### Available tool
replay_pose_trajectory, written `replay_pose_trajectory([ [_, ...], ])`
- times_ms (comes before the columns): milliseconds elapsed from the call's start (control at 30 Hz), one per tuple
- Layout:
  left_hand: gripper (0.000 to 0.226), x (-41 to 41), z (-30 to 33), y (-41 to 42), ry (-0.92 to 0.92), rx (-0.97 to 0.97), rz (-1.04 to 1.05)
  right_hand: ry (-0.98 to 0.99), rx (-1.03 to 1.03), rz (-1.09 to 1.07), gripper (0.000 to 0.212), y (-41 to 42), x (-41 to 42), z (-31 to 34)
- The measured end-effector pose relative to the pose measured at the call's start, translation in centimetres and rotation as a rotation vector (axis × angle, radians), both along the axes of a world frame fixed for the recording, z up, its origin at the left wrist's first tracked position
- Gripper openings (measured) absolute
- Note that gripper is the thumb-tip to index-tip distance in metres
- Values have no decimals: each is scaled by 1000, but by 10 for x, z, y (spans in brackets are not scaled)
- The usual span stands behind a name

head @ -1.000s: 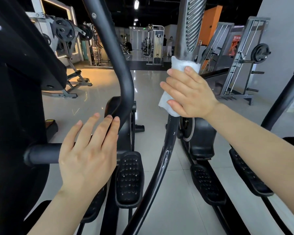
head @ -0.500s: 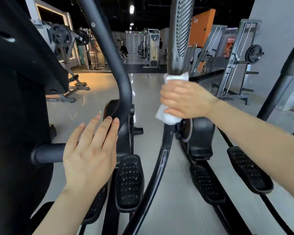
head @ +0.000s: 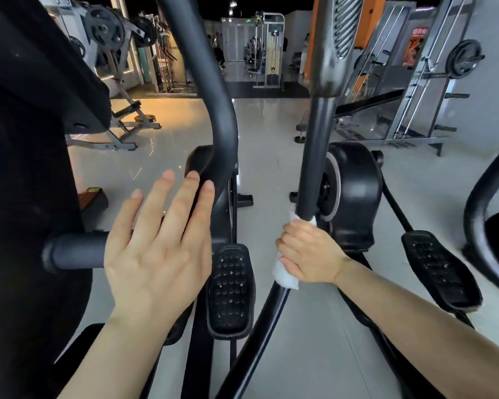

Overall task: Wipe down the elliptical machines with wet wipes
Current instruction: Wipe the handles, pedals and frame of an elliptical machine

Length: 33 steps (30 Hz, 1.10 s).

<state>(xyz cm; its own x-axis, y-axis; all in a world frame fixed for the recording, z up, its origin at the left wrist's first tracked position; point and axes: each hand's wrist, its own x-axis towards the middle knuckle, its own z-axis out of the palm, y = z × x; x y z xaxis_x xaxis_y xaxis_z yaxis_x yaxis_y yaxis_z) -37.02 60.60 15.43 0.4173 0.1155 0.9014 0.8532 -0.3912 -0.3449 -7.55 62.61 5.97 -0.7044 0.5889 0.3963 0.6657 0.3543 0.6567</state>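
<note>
Right hand (head: 310,254) slid the wet wipe (head: 284,276) down the swing arm (head: 314,156) to lower centre, gripping it; upper shaft likely wiped. Left hand (head: 159,251) flat, fingers spread.

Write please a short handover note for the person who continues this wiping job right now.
Right hand grips the white wet wipe, wrapped around the moving arm bar, low down under the ribbed grip.
Left hand is open, holds nothing, fingertips by the curved black handlebar.
Done: cannot tell from this view.
Left: the bar's lower part, pedals, the handlebar.
</note>
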Motion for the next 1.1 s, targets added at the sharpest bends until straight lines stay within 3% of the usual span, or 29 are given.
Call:
replay_pose_trajectory([
  [167, 37, -3, 0, -3, 1, -33, 11, -182, 50, 62, 54, -2, 12, 30],
  [367, 36, -1, 0, -5, -22, -48, -1, -234, 480, 116, 33, 27, 30, 173],
  [433, 36, -1, -1, -4, -29, -40, -4, -225, 557, 137, 31, 32, 28, 193],
  [700, 37, 0, -2, 0, -39, -19, -11, 138, 511, 137, 36, 38, 21, 135],
  [833, 37, 3, -3, -1, -46, -21, 3, 93, 397, 60, 34, 27, 26, 85],
  [1000, 36, 1, -2, 2, -23, 7, 20, 69, 102, -158, 47, -2, 11, -1],
  [1100, 37, 0, -1, 2, -13, 17, 25, 25, 49, -187, 50, -14, 5, -10],
])
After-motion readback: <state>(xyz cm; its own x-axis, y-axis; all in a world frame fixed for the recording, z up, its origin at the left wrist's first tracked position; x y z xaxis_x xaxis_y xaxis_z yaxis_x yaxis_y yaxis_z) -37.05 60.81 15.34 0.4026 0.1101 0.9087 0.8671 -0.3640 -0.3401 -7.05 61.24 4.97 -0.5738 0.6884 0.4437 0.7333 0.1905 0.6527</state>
